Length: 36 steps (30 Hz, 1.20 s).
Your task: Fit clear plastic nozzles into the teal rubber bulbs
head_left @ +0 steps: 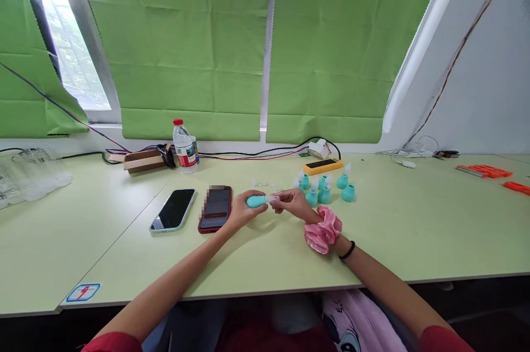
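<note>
Over the middle of the table, my left hand (245, 209) is wrapped round a small teal squeeze bulb (255, 201) lying on its side. Its narrow end points right, where a translucent tip (271, 198) meets it. My right hand (293, 203) pinches that tip between thumb and fingers. Whether the tip is fully seated in the bulb I cannot tell. To the right of my right hand stand several teal bulbs (324, 193), some with whitish tips on top and one at the right (348, 193) with an open neck. Small clear pieces (260, 183) lie just beyond my hands.
Two phones, one pale-cased (173, 210) and one red-cased (215, 208), lie left of my hands. A water bottle (184, 148), a cardboard box (144, 161) and cables line the back. A yellow power strip (323, 166) sits behind the bulbs; orange tools (484, 170) lie far right.
</note>
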Motion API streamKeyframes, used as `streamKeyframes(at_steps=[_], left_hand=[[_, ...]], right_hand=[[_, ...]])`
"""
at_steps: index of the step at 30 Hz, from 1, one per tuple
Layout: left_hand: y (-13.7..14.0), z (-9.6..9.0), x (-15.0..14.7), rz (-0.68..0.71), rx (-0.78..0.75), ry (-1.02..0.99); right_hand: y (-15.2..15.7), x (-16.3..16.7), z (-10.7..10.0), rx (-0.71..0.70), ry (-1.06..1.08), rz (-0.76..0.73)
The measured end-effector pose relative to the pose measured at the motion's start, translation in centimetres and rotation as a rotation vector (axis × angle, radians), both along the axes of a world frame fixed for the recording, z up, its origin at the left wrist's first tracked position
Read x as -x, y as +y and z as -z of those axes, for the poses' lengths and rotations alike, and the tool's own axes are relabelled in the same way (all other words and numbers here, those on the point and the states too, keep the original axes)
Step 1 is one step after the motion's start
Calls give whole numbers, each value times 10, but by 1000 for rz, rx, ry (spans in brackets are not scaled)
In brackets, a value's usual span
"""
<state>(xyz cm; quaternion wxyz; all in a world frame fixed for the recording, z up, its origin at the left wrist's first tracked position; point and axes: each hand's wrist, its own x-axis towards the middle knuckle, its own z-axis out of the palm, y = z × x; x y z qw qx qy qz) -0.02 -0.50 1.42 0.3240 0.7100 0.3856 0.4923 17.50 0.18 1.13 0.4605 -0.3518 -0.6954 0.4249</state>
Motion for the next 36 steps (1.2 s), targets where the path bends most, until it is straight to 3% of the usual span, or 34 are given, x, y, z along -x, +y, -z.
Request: streamKeyframes(at_steps=[9, 20, 27, 36], left_hand=[[2, 8, 1, 27, 42, 162], [1, 8, 1, -1, -238, 237], [0, 8, 5, 27, -454, 436], [-2, 7, 6, 113, -486, 581]], right_hand=[[5, -10, 6, 35, -163, -109], [-1, -8, -2, 180, -164, -165], [0, -7, -2, 363, -128, -193], [-2, -9, -5, 494, -158, -267]])
